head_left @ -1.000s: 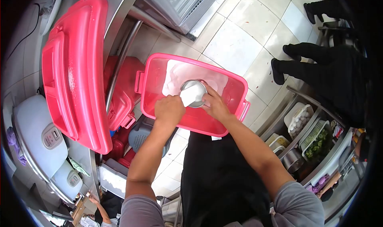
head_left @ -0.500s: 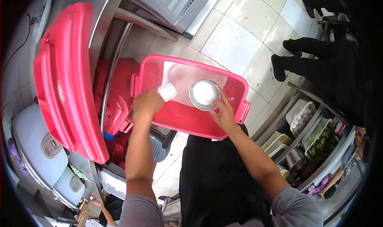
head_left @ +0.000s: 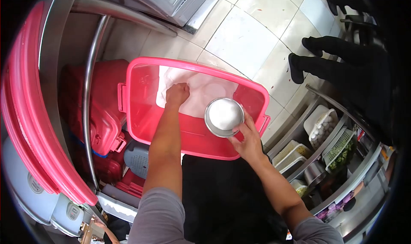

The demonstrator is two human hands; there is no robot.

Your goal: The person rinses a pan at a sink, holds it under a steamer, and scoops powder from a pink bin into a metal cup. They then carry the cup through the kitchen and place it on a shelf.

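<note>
A red plastic bin [head_left: 201, 153] stands in front of me with a bed of white powder [head_left: 197, 96] along its far side. My right hand [head_left: 248, 143] grips the rim of a round metal bowl [head_left: 208, 125], held over the bin's right half and containing white powder [head_left: 224, 114]. Down inside the bin, my left hand [head_left: 177, 94] is closed in a fist at the powder. The white scoop it carried a moment earlier is hidden from view now, behind the hand or in the powder.
A red lid [head_left: 25, 107] leans at the left beside a metal rail [head_left: 90, 85]. Another red bin [head_left: 96, 102] sits under it. Rice cookers [head_left: 25, 175] are at lower left. Right are shelves with baskets of eggs [head_left: 323, 128] and greens [head_left: 342, 154]. A person's dark-clothed legs [head_left: 329, 57] stand beyond.
My left hand has gone lower and further into the bin, and the scoop has dropped out of sight. The bowl has shifted slightly right and nearer. My view has moved closer to the bin.
</note>
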